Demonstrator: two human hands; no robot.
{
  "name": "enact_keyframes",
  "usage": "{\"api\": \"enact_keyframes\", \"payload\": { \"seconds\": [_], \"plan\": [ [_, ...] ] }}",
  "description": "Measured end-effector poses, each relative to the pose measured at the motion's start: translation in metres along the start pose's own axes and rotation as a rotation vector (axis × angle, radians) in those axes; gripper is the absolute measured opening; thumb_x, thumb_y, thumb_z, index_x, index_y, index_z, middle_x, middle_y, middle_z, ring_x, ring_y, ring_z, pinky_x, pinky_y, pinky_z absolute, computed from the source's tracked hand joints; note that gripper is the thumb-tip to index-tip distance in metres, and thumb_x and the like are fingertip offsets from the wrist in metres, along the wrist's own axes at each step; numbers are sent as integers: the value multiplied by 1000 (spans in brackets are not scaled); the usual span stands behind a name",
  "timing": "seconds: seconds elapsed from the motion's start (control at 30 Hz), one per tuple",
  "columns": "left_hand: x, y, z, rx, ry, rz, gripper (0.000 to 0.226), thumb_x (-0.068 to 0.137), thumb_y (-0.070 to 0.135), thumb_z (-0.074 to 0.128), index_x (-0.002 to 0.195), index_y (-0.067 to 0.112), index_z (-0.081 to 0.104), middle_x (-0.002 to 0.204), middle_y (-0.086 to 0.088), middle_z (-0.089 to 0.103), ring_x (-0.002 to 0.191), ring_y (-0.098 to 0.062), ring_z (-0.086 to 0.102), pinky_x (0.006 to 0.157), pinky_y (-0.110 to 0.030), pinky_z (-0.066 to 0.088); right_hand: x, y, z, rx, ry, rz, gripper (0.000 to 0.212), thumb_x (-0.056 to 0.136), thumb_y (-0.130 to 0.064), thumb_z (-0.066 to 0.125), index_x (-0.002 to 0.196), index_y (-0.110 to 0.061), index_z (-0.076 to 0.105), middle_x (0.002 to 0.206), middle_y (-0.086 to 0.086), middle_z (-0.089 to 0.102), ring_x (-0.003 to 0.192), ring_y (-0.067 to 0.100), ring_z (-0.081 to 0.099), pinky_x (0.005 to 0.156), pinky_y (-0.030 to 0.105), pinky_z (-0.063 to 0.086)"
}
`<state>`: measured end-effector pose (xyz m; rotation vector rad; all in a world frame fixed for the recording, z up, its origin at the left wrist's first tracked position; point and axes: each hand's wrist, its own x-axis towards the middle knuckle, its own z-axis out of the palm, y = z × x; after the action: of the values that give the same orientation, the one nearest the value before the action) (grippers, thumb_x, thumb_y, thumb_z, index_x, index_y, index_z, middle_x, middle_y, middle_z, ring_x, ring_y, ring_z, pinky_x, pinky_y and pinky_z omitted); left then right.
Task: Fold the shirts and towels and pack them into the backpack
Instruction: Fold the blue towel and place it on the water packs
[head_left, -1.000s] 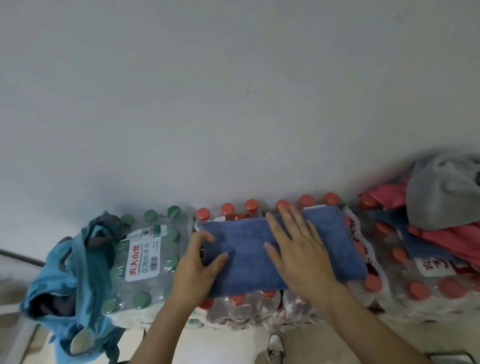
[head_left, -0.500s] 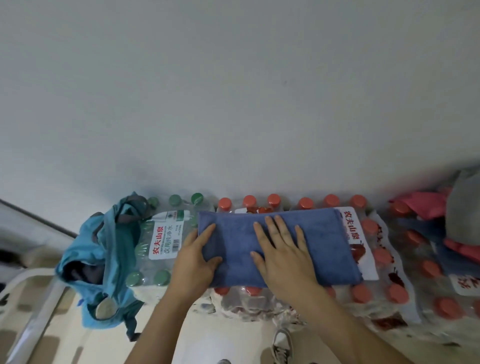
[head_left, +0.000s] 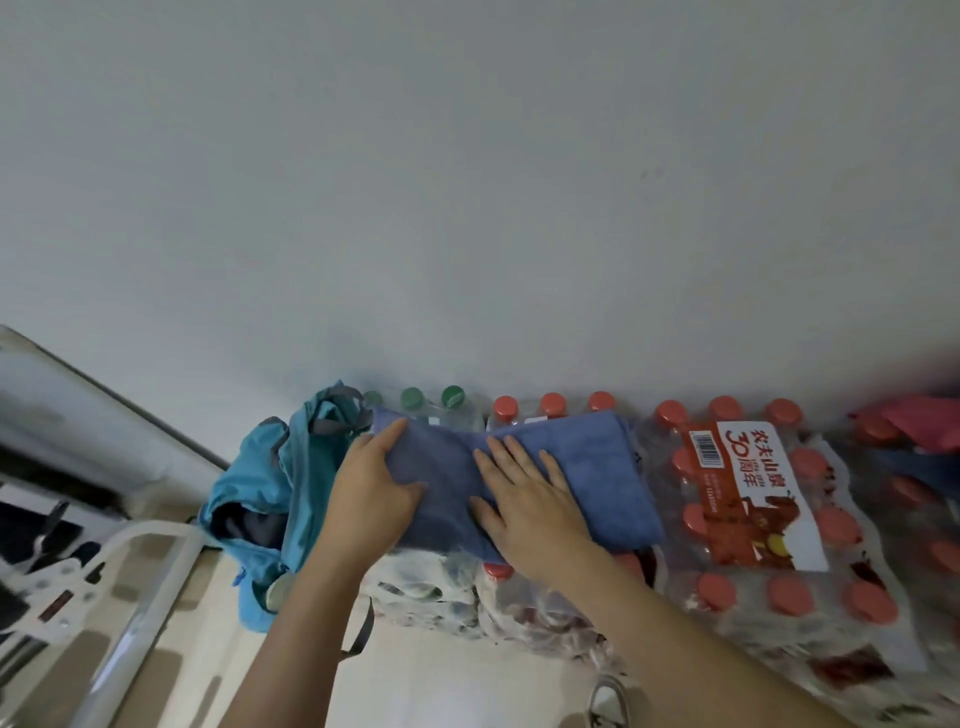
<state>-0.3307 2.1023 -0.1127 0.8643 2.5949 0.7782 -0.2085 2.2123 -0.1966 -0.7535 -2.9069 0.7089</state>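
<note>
A folded blue towel (head_left: 597, 467) lies across the tops of shrink-wrapped water bottle packs. My left hand (head_left: 374, 493) holds the towel's left end, thumb on top and fingers along its edge. My right hand (head_left: 535, 499) presses flat on the towel's middle with straight fingers. The teal backpack (head_left: 265, 499) sits just left of the towel, its mouth open and dark cloth inside. At the far right edge lie pink and dark blue cloths (head_left: 924, 431).
Red-capped bottle packs (head_left: 753, 519) fill the right side, and green-capped bottles (head_left: 431, 400) stand behind the towel. A white wall rises behind everything. A white metal frame (head_left: 135, 571) and tiled floor are at lower left. A shoe (head_left: 608, 701) shows at the bottom.
Both hands have slid the folded towel leftward over the bottle packs, so its left end now reaches the backpack. The view has shifted left, and the grey cloth at the right is out of frame.
</note>
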Motion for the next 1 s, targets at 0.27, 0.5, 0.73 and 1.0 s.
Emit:
{"api": "enact_keyframes", "payload": {
  "seconds": [0.27, 0.5, 0.73, 1.0],
  "plan": [
    [-22, 74, 31, -117, -102, 262, 79, 82, 7, 63, 148, 24, 23, 137, -1, 33, 111, -8, 44, 82, -6, 35, -41, -18, -79, 1480, -54, 142, 25, 97, -31, 48, 121, -35, 57, 113, -16, 67, 106, 6, 63, 91, 31, 54],
    [-20, 79, 26, -494, -587, 312, 89, 75, -23, 51, 134, 43, 35, 128, 3, 55, 113, -13, 59, 85, -25, 52, -42, 6, -65, 1239, 189, 313, 45, 87, -1, 63, 123, -28, 55, 109, -11, 67, 102, 2, 63, 88, 22, 52],
    [18, 102, 21, 976, -438, 1014, 54, 78, 23, 60, 129, 36, 51, 154, 16, 20, 145, -19, -2, 113, -55, -2, -52, 6, -63, 852, 88, 197, 16, 90, -4, 52, 81, -15, 58, 68, -9, 57, 61, 2, 52, 62, 23, 43],
    [6, 57, -15, 989, -809, 714, 22, 86, 34, 49, 85, 18, 64, 93, 2, 66, 93, -18, 60, 93, -36, 46, -62, 19, -67, 735, -243, 68, 16, 94, -19, 56, 86, -30, 64, 71, -13, 60, 67, 2, 52, 67, 22, 42]
  ]
}}
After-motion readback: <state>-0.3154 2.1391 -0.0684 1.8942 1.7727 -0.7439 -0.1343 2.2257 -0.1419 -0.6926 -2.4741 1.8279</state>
